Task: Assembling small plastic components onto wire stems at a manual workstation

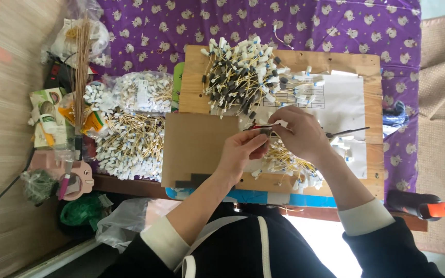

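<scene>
Pinching a small dark cylindrical sleeve [263, 132] at frame centre, the left hand [243, 149] is closing thumb and fingers on it. The right hand [297, 131] is gripping its thin red wire [256, 126], over a wooden board [197, 72] where a tangled heap of yellow-wired white connectors [248, 74] is lying above.

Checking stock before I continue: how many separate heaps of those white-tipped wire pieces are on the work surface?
4: big heap on the board's far side, small heap under the right hand, bagged heap and loose heap left. More may be hidden.

Dark sleeves with cream cuffs; dark top with white stripes.
</scene>
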